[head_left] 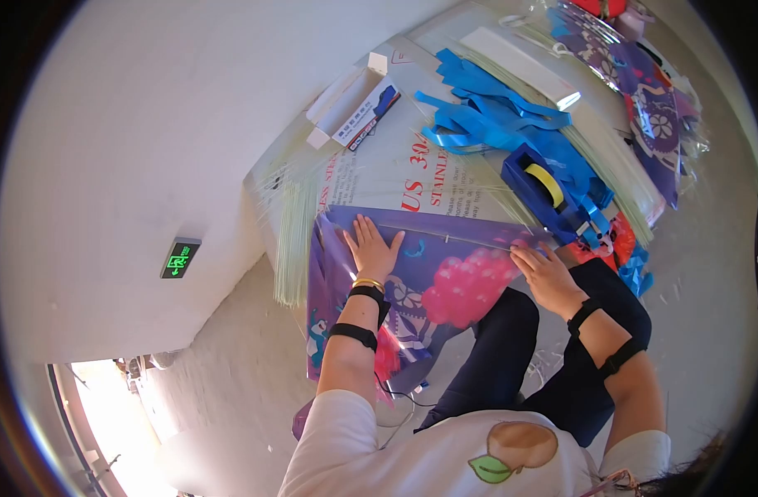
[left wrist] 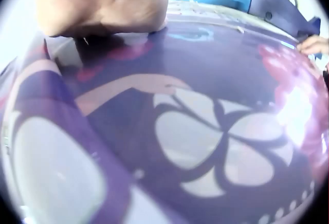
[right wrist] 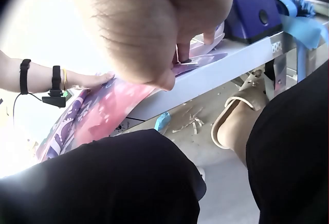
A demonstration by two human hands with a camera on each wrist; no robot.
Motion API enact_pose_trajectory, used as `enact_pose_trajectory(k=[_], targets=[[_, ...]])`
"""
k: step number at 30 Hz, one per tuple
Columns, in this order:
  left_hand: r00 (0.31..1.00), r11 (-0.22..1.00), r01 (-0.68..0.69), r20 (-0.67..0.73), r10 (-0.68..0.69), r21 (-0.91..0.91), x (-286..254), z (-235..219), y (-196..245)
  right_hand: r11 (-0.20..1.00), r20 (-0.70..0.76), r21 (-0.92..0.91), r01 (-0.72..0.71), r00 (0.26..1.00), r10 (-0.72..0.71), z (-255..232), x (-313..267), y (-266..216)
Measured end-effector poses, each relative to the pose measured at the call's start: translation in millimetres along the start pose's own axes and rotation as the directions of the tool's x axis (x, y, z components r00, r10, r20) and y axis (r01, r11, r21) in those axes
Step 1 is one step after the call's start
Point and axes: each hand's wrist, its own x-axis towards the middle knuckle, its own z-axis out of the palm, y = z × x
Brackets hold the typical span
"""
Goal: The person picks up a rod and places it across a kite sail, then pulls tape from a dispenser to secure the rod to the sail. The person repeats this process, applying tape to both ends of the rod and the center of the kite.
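Note:
A purple printed plastic sheet (head_left: 478, 236) with pink balloon shapes and white flowers lies over the table's near side and hangs off its edge. My left hand (head_left: 374, 251) rests on its upper left part, fingers spread. At the sheet's right end, my right hand (head_left: 548, 277) touches the upper edge with its fingertips, close to a thin pale rod (head_left: 470, 241) along that edge. In the right wrist view the fingers (right wrist: 183, 52) of this hand point down onto the sheet near the table edge. The left fingers are hidden behind the palm in the left wrist view.
A blue tape dispenser (head_left: 532, 186) stands just beyond my right hand, beside blue ribbon strips (head_left: 495, 112). Farther back is an open small carton (head_left: 358, 103). Bundles of thin pale rods (head_left: 292, 248) lie left and right. My knees (head_left: 511, 319) are under the table's near edge.

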Motion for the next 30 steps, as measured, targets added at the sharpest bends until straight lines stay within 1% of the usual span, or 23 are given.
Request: enact_pose_trajectory(k=[1,2,4,5,7,8,10,11,12,13,14,16,17,18,19,20,21,22,26,27,29,30], targets=[[0.999,0.999,0.013,-0.039,-0.015,-0.048,-2,9,0,1.000,0.009,0.009,-0.005,1.000,0.005,2,-1,1],[1.000,0.999,0.013,-0.021,-0.014,-0.042,-5,19,-2,1.000,0.005,-0.017,0.002,1.000,-0.002,4,-3,2],[1.000,0.989,0.020,-0.010,-0.022,-0.149,-4,9,-2,0.999,-0.014,-0.043,0.014,1.000,-0.015,6,-1,1],[1.000,0.989,0.017,-0.021,-0.021,-0.148,-4,0,0,0.999,-0.007,-0.031,0.009,1.000,-0.009,6,-1,0],[0.993,0.988,0.082,0.090,-0.071,-0.128,-1,-4,5,0.999,-0.014,-0.034,-0.004,1.000,0.003,-1,-2,2],[0.995,0.989,0.071,0.079,-0.061,-0.128,2,-3,8,0.999,-0.016,-0.031,-0.005,1.000,0.005,0,-3,1],[0.991,0.981,0.126,0.064,-0.118,-0.144,2,4,9,1.000,-0.022,0.003,-0.009,1.000,0.009,7,-3,1],[0.989,0.982,0.130,0.087,-0.119,-0.135,-3,12,5,1.000,-0.005,0.020,-0.011,1.000,0.011,13,-7,-2],[0.991,0.973,0.118,0.080,-0.104,-0.196,-2,11,2,1.000,0.003,0.018,-0.013,1.000,0.013,8,-5,-3],[0.994,0.960,0.101,0.058,-0.089,-0.262,2,2,4,1.000,-0.001,0.006,-0.014,1.000,0.014,3,-2,0],[0.994,0.959,0.104,0.053,-0.093,-0.264,5,-8,5,1.000,-0.004,0.003,-0.010,1.000,0.010,4,-1,2],[0.977,0.964,0.177,0.156,-0.148,-0.198,6,-22,10,1.000,-0.006,0.003,-0.009,1.000,0.009,7,-1,1],[0.978,0.965,0.172,0.154,-0.143,-0.197,4,-26,16,1.000,-0.008,0.002,-0.014,1.000,0.014,9,-1,4],[1.000,0.992,-0.017,-0.016,0.016,-0.124,-2,-21,22,1.000,-0.014,0.003,-0.011,1.000,0.011,8,-1,3],[0.968,0.981,-0.193,-0.166,0.187,-0.021,-8,-14,28,1.000,-0.017,0.007,-0.007,1.000,0.007,8,-1,2],[0.968,0.980,-0.196,-0.162,0.190,-0.022,-15,-6,38,1.000,-0.013,0.009,-0.009,1.000,0.009,7,-1,3],[0.928,0.941,-0.334,-0.191,0.320,-0.050,-23,3,50,1.000,-0.009,-0.002,-0.007,1.000,0.007,5,0,3],[0.870,0.882,-0.465,-0.222,0.440,-0.075,-30,9,54,1.000,-0.003,-0.011,-0.004,1.000,0.004,5,0,2],[0.890,0.891,-0.433,-0.220,0.399,-0.136,-34,12,55,1.000,0.024,-0.008,0.001,1.000,0.000,5,-1,1],[0.889,0.890,-0.434,-0.224,0.398,-0.141,-38,6,60,1.000,0.027,-0.006,0.001,1.000,0.000,7,-1,1],[0.820,0.826,-0.547,-0.282,0.498,-0.133,-52,-3,74,1.000,0.037,-0.005,-0.005,0.999,0.005,5,-1,2],[0.822,0.826,-0.547,-0.277,0.498,-0.138,-58,5,75,1.000,0.040,-0.015,-0.010,0.999,0.011,3,0,1]])
